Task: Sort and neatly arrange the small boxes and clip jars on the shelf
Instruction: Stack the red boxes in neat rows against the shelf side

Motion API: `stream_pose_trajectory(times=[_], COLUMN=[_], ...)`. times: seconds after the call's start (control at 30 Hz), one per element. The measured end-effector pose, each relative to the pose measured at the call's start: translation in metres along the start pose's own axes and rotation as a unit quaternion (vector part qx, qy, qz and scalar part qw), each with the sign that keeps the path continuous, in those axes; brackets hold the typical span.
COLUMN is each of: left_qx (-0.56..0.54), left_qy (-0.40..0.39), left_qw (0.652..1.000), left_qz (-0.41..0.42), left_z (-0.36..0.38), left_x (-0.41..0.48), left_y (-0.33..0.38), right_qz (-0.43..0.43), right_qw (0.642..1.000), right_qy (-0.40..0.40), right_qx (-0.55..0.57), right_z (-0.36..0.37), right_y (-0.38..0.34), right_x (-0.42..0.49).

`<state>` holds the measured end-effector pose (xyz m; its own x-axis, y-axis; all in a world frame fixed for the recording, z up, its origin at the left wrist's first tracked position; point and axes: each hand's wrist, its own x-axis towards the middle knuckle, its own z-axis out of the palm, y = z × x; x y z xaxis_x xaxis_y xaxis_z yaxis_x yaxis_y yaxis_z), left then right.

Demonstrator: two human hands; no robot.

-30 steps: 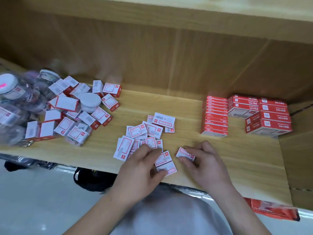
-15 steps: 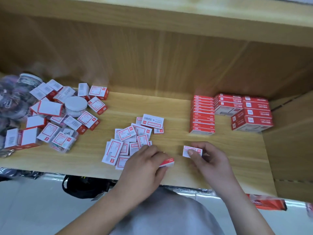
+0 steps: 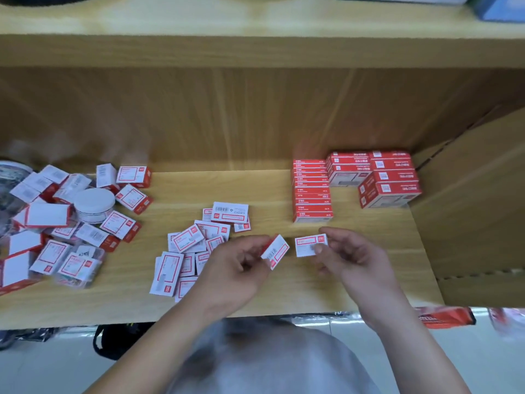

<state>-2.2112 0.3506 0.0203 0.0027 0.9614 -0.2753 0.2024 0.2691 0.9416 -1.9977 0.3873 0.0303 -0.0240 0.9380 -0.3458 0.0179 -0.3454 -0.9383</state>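
Note:
My left hand [image 3: 238,268] pinches a small red-and-white box [image 3: 275,251], tilted, lifted above the wooden shelf [image 3: 369,251]. My right hand [image 3: 349,260] pinches a second small white box [image 3: 310,245] just to its right. A loose heap of small white boxes [image 3: 196,245] lies left of my hands. A neat stack of red boxes [image 3: 311,191] stands at the back right, with larger red boxes [image 3: 377,177] beside it. On the far left is a jumble of boxes [image 3: 56,223] around a white-lidded clip jar [image 3: 93,204] and clear jars [image 3: 11,180].
The shelf's back panel [image 3: 227,115] and a side wall [image 3: 477,200] at the right close the space. The upper shelf board [image 3: 255,46] overhangs. Red packets [image 3: 446,317] lie below the shelf's front edge at the right.
Both hands have lifted off the shelf, each taking up one small box from the front of the heap. The view has tilted up and shifted right.

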Motion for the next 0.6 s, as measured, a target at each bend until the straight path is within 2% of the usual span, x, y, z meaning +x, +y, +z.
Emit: stream_pose_trajectory(times=[0.43,0.53,0.6], left_qx=[-0.027,0.051,0.112], left_qy=[0.028,0.042,0.046], left_qw=[0.999,0.994,0.981], left_qz=[0.008,0.088,0.153], left_z=[0.004,0.003,0.005], left_x=[-0.003,0.002,0.006], left_y=[-0.007,-0.019,-0.026], right_qz=[0.001,-0.009,-0.042], right_qw=[0.997,0.999,0.998], right_qy=[-0.03,-0.032,-0.022], right_qx=[0.068,0.035,-0.04], right_z=[0.001,-0.004,-0.009], right_y=[-0.002,0.002,0.006], right_x=[-0.003,-0.004,-0.002])
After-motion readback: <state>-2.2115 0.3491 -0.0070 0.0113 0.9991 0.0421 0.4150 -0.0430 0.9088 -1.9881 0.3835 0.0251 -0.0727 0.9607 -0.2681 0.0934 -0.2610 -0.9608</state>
